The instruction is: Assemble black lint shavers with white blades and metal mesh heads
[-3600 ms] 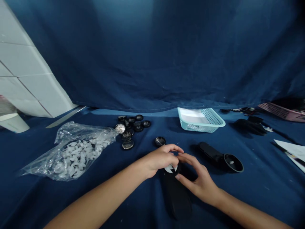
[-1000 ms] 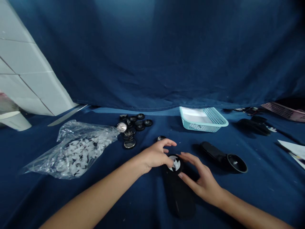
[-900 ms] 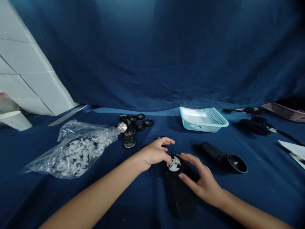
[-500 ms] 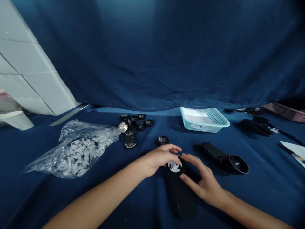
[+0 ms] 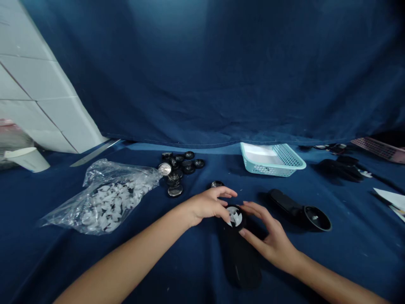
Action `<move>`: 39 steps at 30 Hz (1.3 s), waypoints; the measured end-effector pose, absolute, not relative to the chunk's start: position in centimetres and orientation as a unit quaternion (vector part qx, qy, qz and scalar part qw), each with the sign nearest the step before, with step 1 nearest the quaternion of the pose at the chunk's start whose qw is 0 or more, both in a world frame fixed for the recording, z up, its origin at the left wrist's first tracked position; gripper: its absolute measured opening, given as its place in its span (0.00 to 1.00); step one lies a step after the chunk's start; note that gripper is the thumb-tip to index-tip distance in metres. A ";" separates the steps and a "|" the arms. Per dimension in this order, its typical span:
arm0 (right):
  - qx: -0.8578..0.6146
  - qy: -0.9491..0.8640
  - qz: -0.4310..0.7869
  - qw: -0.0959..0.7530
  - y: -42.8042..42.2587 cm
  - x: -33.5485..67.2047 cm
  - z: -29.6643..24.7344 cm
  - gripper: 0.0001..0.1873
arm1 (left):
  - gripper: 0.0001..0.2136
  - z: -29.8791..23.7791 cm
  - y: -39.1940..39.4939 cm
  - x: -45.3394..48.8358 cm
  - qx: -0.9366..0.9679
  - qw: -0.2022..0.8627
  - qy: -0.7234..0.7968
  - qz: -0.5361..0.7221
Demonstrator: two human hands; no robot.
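Observation:
A black handheld fan body (image 5: 242, 261) lies on the blue cloth with its handle pointing toward me. In its round head sits a white fan blade (image 5: 235, 215). My right hand (image 5: 268, 236) grips the right side of the head, thumb below and fingers above. My left hand (image 5: 207, 207) is at the head's left side, thumb tip at the rim and blade, other fingers apart and raised. Just behind it, a black round cap (image 5: 217, 184) is partly hidden. To the right lies a second black fan body (image 5: 291, 207), its round head showing a small white shaft and no blade.
A clear plastic bag (image 5: 110, 202) of white fan blades lies left. Several black round caps (image 5: 175, 191) are piled behind. A light blue basket (image 5: 274, 169) with white paper stands at the back. Dark items (image 5: 340, 169), a pink basket (image 5: 379, 148) and a white cup (image 5: 28, 159) sit farther out.
My left hand has drawn slightly back to the left, its thumb moving off the blade's middle to the rim, so more of the blade shows. The blade has turned. My right hand stays at the head.

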State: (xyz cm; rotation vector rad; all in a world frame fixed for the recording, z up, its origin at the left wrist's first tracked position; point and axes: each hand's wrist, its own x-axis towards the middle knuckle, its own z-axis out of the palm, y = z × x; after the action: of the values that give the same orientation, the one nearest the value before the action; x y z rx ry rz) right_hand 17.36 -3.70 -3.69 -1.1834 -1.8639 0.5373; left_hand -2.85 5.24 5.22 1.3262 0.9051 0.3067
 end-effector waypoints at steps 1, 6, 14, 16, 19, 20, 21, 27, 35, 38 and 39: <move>-0.473 -0.745 0.211 0.420 -3.7 17.4 -3.7 0.30 | 0.33 5.1 5.4 -2.9 0.589 0.682 0.408 0.145; -0.469 -0.762 0.186 0.406 -3.7 17.4 -3.6 0.29 | 0.29 4.5 5.5 -2.7 0.570 0.691 0.414 0.159; -0.457 -0.782 0.180 0.385 -4.0 17.5 -3.6 0.30 | 0.28 4.0 4.7 -2.2 0.530 0.736 0.397 0.142; -0.452 -0.786 0.177 0.384 -4.1 17.4 -3.7 0.29 | 0.27 4.0 4.5 -2.0 0.527 0.738 0.397 0.138; -0.448 -0.786 0.179 0.387 -4.1 17.4 -3.7 0.29 | 0.28 4.0 4.4 -1.9 0.536 0.736 0.393 0.132; -0.448 -0.784 0.182 0.388 -4.1 17.3 -3.7 0.29 | 0.28 4.0 4.4 -1.9 0.542 0.733 0.391 0.131; -0.449 -0.783 0.185 0.388 -4.1 17.3 -3.7 0.29 | 0.28 4.1 4.4 -1.9 0.548 0.728 0.389 0.131; -0.452 -0.768 0.210 0.403 -3.8 17.3 -3.7 0.30 | 0.30 4.7 4.5 -2.4 0.591 0.688 0.399 0.129; -0.455 -0.755 0.228 0.415 -3.6 17.3 -3.7 0.30 | 0.30 4.6 5.7 -3.1 0.605 0.672 0.408 0.127; -0.458 -0.760 0.213 0.408 -3.6 17.3 -3.6 0.29 | 0.28 4.2 6.0 -3.1 0.588 0.675 0.423 0.143; -0.459 -0.762 0.209 0.406 -3.6 17.3 -3.6 0.29 | 0.28 4.0 6.0 -3.0 0.581 0.678 0.426 0.146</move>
State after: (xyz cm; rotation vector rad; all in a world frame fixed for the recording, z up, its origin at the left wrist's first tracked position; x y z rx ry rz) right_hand 17.27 -3.64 -3.56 -1.1579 -1.9216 0.5266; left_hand -3.03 6.01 4.05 1.3053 0.9581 0.3286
